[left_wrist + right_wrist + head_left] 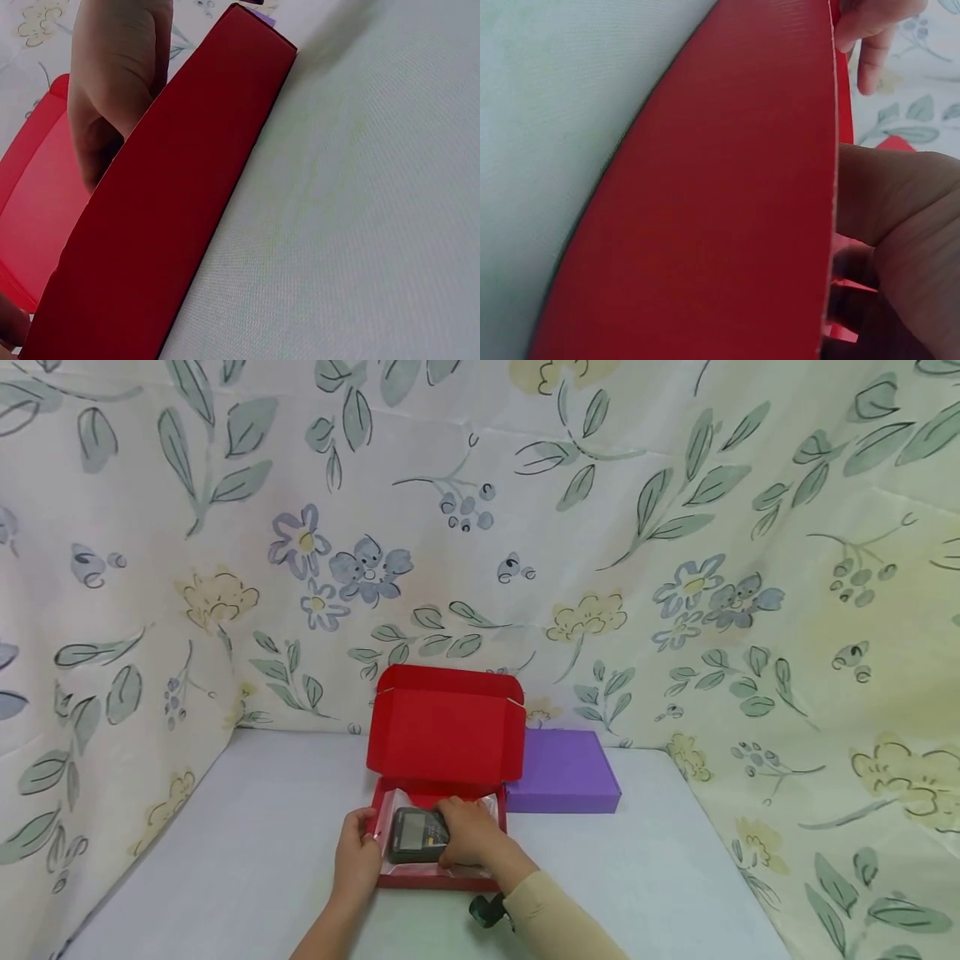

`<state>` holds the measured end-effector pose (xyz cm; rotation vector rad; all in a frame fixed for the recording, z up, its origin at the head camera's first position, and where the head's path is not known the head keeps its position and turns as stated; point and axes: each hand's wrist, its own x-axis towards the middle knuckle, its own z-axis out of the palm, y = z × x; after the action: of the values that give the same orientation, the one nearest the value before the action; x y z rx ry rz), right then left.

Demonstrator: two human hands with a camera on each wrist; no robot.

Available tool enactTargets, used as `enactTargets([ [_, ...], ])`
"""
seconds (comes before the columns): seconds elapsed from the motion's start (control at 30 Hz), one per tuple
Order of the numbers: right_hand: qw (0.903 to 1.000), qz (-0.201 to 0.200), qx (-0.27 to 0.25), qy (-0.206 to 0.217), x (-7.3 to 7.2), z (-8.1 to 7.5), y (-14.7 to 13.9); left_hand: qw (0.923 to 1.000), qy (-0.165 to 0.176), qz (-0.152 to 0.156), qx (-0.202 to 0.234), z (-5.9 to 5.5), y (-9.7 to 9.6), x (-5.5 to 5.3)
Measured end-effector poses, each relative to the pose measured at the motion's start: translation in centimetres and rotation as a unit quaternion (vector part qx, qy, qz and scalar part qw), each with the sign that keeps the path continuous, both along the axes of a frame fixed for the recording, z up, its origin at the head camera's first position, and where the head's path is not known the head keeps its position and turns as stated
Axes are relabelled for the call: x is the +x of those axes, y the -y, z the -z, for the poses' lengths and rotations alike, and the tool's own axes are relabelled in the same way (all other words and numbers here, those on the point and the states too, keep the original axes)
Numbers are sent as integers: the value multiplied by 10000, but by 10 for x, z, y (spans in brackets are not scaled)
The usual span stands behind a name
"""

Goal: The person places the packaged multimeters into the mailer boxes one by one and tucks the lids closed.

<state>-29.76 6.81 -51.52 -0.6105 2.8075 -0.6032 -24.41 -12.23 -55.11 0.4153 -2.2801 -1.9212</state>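
Note:
An open red cardboard box [442, 883] sits on the table with its lid [447, 735] raised at the back. Inside, on clear plastic wrapping [386, 860], lies a dark grey calculator [408, 835] with a pale screen and a few coloured keys. My right hand [468, 835] reaches in and grips the calculator's right end, fingers at its far edge and thumb at its near edge. My left hand [357, 853] holds the box's left wall, fingers bent over the rim. In both wrist views the front wall [165, 172] hides the calculator.
Right of the red box lies a closed purple box [562, 768], close beside it. A small black object [487, 910] shows by my right sleeve [558, 914]. A floral curtain [480, 568] hangs behind the white table [660, 860] and along both sides.

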Motion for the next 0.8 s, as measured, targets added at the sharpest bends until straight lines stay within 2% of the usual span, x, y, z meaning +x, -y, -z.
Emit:
enactTargets([
  [0.37,9996,31,216,-173,4,4,0,9998,128,100,77,-3,5,1],
  [0.53,9987,-161,342,-355,8,4,-3,9995,175,222,103,-7,10,1],
  [0.7,9993,-114,-209,-286,10,0,-13,9992,227,336,-6,-16,15,-2],
  [0.77,9970,-37,-512,-588,10,-3,-19,9991,258,348,-33,-22,18,-6],
  [0.8,9939,14,-680,-872,9,-4,-21,9990,264,358,-43,-26,19,-9],
])
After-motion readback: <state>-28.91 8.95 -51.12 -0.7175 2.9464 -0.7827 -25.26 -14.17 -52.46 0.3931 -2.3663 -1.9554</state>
